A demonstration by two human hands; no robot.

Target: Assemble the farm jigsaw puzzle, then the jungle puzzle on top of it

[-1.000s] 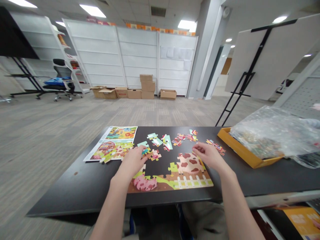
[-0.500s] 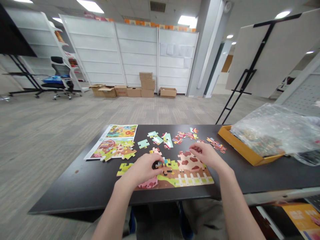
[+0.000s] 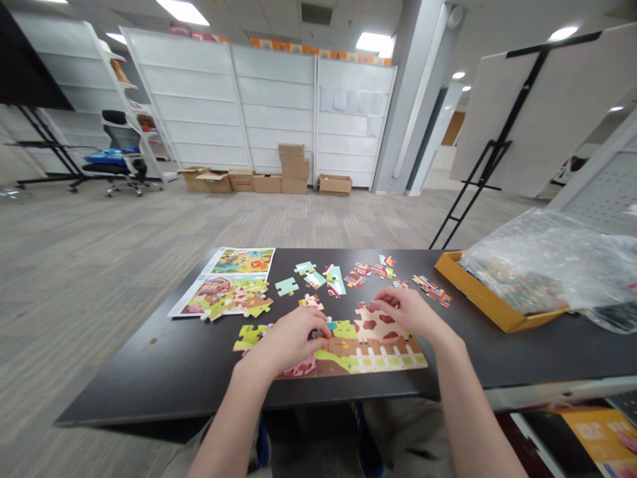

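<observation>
Puzzle long axis L–R; L hand curled over its left half, R hand nr cow section top edge; both half-closed, hold: can't tell.

Your smooth black table carries, at six o'clock from its middle, a partly joined, multicoloured farm-animal jigsaw puzzle, lying flat and close to your edge. At ten o'clock you have a white-bordered, printed picture sheet; at eleven, loose mint-green jigsaw pieces; at one, small red barn-patterned jigsaw pieces; and at two, farther out, a shallow yellow box.
</observation>
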